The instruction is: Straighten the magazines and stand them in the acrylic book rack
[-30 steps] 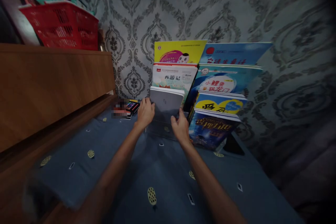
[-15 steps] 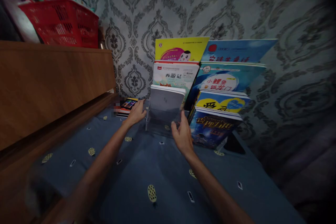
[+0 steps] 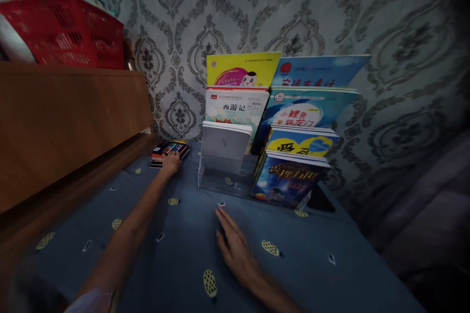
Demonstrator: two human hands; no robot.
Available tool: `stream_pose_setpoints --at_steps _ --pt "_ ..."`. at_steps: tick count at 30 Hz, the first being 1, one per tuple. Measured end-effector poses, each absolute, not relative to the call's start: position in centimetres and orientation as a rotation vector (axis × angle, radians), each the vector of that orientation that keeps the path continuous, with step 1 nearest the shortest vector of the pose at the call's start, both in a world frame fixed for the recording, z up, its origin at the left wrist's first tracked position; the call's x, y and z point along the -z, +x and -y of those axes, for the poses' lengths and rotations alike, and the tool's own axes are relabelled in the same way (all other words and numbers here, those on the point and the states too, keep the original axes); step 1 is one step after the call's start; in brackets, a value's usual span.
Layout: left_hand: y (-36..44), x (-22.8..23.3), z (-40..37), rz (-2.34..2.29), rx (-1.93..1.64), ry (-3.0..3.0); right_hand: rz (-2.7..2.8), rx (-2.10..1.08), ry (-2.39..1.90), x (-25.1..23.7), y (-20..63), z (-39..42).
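The left hand (image 3: 171, 162), arm extended, is at the book stack (image 3: 172, 146) left of the frame's centre; whether its fingers grip is unclear. The right hand (image 3: 235, 249), lower centre, slants inward, fingers released and outstretched.

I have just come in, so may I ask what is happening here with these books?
A person has the left hand on a small stack of books lying near the wall. The right hand, fingers spread a little, is over the blue cloth and holds nothing. Between stack and phone-like dark object, a see-through rack holds upright books in two columns.
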State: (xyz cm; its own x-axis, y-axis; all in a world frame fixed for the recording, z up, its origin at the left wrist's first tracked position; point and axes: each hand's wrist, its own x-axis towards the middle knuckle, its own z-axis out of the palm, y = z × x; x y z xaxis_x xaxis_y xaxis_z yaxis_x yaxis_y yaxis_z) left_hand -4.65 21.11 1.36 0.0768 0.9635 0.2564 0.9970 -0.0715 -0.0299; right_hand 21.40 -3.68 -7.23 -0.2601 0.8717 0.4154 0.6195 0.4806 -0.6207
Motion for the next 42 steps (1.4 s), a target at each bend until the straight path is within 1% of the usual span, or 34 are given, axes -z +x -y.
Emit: stream_pose_setpoints --at_steps 5,9,18,23,29,34,38,42 --pt "-5.2 -1.1 -20.7 1.877 0.186 -2.174 1.972 -0.426 -1.217 7.2 21.3 3.8" --pt "-6.6 -1.0 -18.5 1.745 0.142 -2.248 1.968 -0.417 -1.218 6.9 21.3 4.0" --pt "-12.4 0.7 -9.3 1.55 0.058 -2.409 2.005 -0.454 -1.245 5.8 21.3 4.1" --pt "-13.9 1.5 -3.6 1.42 0.041 -2.527 2.033 -0.471 -1.237 5.6 21.2 4.0" --pt "-12.6 0.2 4.0 1.25 -0.094 -2.622 2.056 -0.477 -1.178 4.0 21.0 4.3" --pt "-10.2 -0.8 9.7 0.927 0.018 -2.846 2.092 -0.401 -0.991 2.1 20.7 5.0" --pt "-7.9 -1.1 11.8 0.713 0.071 -3.066 2.224 -0.389 -0.827 0.6 19.4 6.0" --pt "-6.2 -1.1 12.2 0.626 0.081 -3.178 2.467 -0.468 -0.704 -0.1 17.2 6.5"
